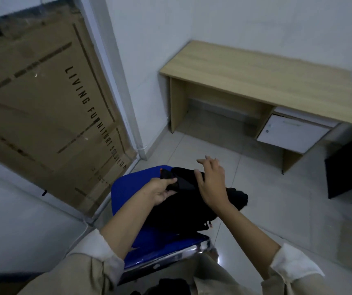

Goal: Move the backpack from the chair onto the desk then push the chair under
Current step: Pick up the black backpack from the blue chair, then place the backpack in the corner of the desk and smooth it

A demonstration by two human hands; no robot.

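We are at the very start: the black fabric backpack [192, 201] lies on the seat of the blue plastic chair with a chrome frame [128, 194], so neither the move to the desk nor the pushing-in is done. Our left hand [162, 191] is closed around a strap or handle at the backpack's top end, while our right hand [212, 183] hovers over the bag with fingers spread, gripping nothing yet. The light wood desk with a white drawer unit [256, 81] stands well apart across the tiled floor, its top bare and the opening under its left end free for the chair. A large flat cardboard carton [43, 103] leans behind glass to our left, and a dark cabinet [351, 165] sits near the desk's right corner, which we judge could crowd the approach.
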